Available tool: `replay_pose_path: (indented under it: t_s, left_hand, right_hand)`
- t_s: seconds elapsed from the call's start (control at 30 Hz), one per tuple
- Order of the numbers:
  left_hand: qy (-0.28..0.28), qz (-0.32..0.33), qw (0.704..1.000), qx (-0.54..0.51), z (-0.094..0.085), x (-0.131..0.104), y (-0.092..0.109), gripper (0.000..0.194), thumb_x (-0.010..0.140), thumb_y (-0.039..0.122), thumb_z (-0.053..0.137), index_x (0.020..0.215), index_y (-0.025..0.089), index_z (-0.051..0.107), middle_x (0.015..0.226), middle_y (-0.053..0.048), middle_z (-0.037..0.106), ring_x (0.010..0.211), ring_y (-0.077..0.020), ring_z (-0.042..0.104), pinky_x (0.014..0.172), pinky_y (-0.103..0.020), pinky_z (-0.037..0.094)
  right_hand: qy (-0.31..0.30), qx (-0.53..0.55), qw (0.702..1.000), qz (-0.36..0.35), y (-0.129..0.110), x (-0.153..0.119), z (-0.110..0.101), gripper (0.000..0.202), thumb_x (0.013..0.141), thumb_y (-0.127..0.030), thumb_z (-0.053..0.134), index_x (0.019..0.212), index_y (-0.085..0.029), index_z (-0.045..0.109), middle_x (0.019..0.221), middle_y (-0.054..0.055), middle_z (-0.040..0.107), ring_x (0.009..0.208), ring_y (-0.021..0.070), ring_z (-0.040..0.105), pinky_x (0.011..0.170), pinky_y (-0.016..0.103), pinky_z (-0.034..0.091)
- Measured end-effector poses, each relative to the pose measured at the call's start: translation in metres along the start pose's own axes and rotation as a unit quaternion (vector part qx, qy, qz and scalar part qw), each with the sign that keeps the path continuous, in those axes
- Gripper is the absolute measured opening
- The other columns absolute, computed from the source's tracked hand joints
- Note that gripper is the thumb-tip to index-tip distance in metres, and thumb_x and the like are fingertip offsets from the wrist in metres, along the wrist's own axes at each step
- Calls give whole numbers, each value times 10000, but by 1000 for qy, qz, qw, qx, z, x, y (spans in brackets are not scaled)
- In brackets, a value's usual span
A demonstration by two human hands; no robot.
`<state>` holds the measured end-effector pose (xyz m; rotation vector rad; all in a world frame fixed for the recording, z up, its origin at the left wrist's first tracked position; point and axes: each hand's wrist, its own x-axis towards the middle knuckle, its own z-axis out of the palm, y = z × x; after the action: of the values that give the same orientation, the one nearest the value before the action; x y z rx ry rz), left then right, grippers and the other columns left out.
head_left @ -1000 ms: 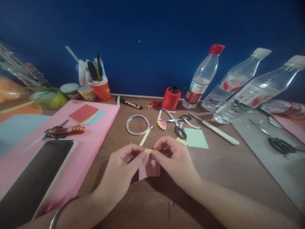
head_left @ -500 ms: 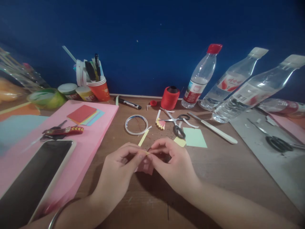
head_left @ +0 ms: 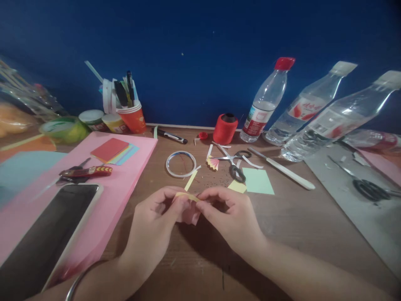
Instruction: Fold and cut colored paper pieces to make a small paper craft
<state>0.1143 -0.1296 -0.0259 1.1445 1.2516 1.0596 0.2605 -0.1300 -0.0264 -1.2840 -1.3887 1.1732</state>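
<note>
Between my two hands is a small piece of pink paper (head_left: 189, 214) with a narrow yellow strip (head_left: 188, 196) along its upper edge. My left hand (head_left: 156, 221) pinches its left side between thumb and fingers. Opposite it, my right hand (head_left: 230, 215) pinches the right end of the yellow edge. The paper is held above the brown table, and the fingers hide part of it. Just beyond lie a loose yellow paper strip (head_left: 191, 180), a roll of tape (head_left: 181, 164) and a small pleated pink-and-yellow paper piece (head_left: 213, 163).
Scissors (head_left: 236, 172), a white-handled knife (head_left: 290, 173) and a pale green paper square (head_left: 259, 181) lie beyond my right hand. Red thread (head_left: 224, 129) and several bottles (head_left: 255, 119) stand behind. On the left, a phone (head_left: 50, 242) and coloured squares (head_left: 111, 149) rest on pink paper (head_left: 138, 146).
More of the yellow edge now shows between my fingertips, and the pink paper has tilted slightly. Both hands keep their pinch. The whole view has shifted a little.
</note>
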Motion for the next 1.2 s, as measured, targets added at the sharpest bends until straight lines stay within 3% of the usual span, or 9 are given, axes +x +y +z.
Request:
replay_pose_path:
  t_s: [0.13, 0.3, 0.57, 0.67, 0.8, 1.03, 1.2]
  left_hand:
    - [19, -18, 999, -23, 0, 1, -1, 111, 748, 277, 558, 733, 178, 607, 594, 1, 616, 557, -140, 577, 571, -263, 493]
    - [17, -39, 998, -49, 1, 1, 1, 124, 735, 281, 573, 666, 180, 596, 606, 7, 620, 552, -140, 581, 549, -248, 487]
    - [42, 2, 998, 40, -2, 1, 3, 129, 724, 281, 584, 646, 180, 598, 672, 3, 639, 654, -134, 577, 608, -198, 449]
    - [33, -3, 999, 20, -3, 1, 1, 135, 727, 286, 578, 653, 174, 593, 709, -9, 637, 657, -138, 573, 597, -208, 447]
    - [20, -1, 1000, -2, -4, 1, -2, 151, 733, 300, 569, 661, 167, 581, 734, -14, 615, 644, -134, 557, 569, -214, 437]
    - [3, -10, 997, -72, -3, 0, -2, 140, 719, 274, 583, 638, 165, 549, 813, -26, 588, 665, -145, 568, 560, -236, 459]
    - [-37, -41, 990, -129, 0, -1, -1, 120, 747, 272, 556, 668, 182, 563, 839, -20, 579, 548, -120, 560, 480, -248, 465]
  right_hand:
    - [-15, 19, 1000, 7, 0, 2, 0, 73, 740, -230, 550, 721, -194, 611, 569, -19, 613, 538, 108, 577, 524, 218, 459]
    - [24, 2, 999, -21, 0, 5, 0, 65, 699, -179, 577, 643, -189, 609, 849, 25, 587, 812, 145, 570, 639, 240, 463]
    - [-11, 115, 991, 73, -1, 6, 1, 58, 663, -193, 625, 612, -170, 608, 1062, 46, 592, 963, 168, 558, 836, 302, 416]
    - [-20, 154, 983, 96, -1, 7, 2, 84, 670, -213, 617, 602, -168, 594, 858, 36, 658, 779, 147, 606, 735, 291, 450]
    - [-11, 142, 983, 113, -1, 7, 2, 113, 670, -229, 613, 584, -162, 585, 604, 0, 625, 585, 117, 566, 589, 249, 443]
    - [-14, 136, 985, 104, -2, 5, 1, 105, 671, -204, 598, 583, -155, 569, 552, -5, 603, 529, 109, 548, 547, 242, 441]
    - [-17, 129, 988, 81, -1, 5, 1, 103, 677, -178, 577, 580, -160, 550, 594, 5, 613, 565, 113, 562, 553, 236, 449]
